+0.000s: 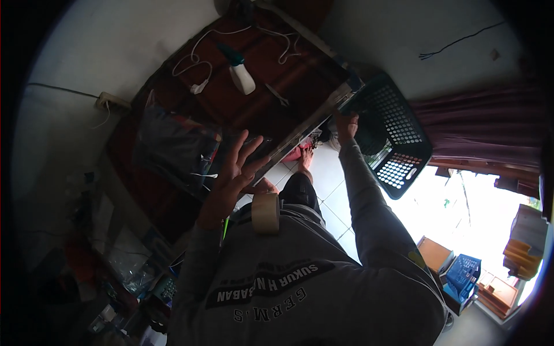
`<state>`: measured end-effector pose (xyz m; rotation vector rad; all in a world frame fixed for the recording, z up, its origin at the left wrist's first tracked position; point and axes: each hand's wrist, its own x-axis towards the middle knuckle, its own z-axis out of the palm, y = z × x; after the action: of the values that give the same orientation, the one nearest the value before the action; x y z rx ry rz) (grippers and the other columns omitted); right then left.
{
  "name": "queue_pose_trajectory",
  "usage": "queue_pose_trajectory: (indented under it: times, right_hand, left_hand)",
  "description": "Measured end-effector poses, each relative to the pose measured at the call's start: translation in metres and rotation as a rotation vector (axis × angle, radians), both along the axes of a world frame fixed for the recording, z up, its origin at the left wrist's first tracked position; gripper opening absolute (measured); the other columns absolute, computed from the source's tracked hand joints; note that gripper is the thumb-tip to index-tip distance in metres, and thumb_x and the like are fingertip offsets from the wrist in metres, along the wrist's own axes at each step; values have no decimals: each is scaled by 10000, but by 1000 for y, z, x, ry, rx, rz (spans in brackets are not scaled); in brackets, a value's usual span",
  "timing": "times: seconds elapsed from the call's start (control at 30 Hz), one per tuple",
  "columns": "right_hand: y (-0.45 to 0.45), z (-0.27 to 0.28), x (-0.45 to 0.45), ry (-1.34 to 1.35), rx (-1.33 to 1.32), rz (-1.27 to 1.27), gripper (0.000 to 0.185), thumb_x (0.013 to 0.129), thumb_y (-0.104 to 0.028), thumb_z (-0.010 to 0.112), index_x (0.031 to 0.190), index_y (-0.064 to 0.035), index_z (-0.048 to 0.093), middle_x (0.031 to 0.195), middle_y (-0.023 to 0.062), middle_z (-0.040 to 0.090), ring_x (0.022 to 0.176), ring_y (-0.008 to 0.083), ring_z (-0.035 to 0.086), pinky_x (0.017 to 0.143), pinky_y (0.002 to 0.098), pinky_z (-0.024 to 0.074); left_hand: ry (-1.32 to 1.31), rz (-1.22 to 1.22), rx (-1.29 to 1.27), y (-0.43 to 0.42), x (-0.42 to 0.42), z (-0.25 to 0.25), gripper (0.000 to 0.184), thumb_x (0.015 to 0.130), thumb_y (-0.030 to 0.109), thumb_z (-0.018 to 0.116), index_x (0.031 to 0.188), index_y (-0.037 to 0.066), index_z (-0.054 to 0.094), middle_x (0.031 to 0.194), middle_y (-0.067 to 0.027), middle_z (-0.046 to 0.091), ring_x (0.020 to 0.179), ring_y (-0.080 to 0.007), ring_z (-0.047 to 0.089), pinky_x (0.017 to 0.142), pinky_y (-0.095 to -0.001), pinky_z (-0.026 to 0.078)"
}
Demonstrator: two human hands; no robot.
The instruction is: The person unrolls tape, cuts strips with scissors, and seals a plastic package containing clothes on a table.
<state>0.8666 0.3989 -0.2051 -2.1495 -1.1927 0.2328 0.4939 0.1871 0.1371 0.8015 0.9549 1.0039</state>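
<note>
The left hand (229, 180) is raised with its fingers spread apart, holding nothing between their tips. The right hand (347, 128) is at the near edge of a dark green basket (411, 115), its fingers bent; in the dim light I cannot tell whether they are clamped on the rim. The basket spreads out to the right of those fingers, its holed wall facing the light. A roll of tape (265, 213) sits nearer the body than the left fingers, in front of the shirt (277, 271). Just left of the left fingers, a clear plastic bag (179, 147) with dark contents lies on the desk (306, 69). Well beyond them are a white bottle (242, 79) with a dark green cap and a white cord (195, 55) with a plug.
</note>
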Motion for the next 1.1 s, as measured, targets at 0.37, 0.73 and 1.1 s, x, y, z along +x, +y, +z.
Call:
queue_pose_trajectory:
  times: [0.37, 0.73, 1.1]
  right_hand:
    - [-178, 313, -125, 1042, -680, 1091, 407, 1094, -363, 650, 1272, 3, 658, 956, 74, 734, 868, 148, 720, 792, 308, 560]
    - [-228, 342, -160, 923, -610, 1027, 531, 979, -207, 797, 1424, 10, 607, 1170, 211, 782, 1098, 256, 774, 926, 357, 614]
    - [-233, 353, -180, 1038, -690, 929, 458, 988, -160, 765, 1386, 12, 619, 1081, 192, 797, 1006, 222, 783, 868, 327, 605]
  left_hand:
    - [-91, -44, 32, -7, -16, -6, 856, 1055, 88, 502, 1748, 158, 4, 1783, -197, 210, 1565, -364, 418, 921, -338, 625]
    - [127, -27, 162, -25, -17, 8, 1095, 880, -111, 735, 1736, 133, 97, 1743, -220, 257, 1544, -367, 435, 1065, -425, 609]
    - [214, 130, 183, -51, -22, 7, 975, 897, -92, 753, 1707, 90, 241, 1626, -199, 408, 1332, -263, 622, 986, -369, 644]
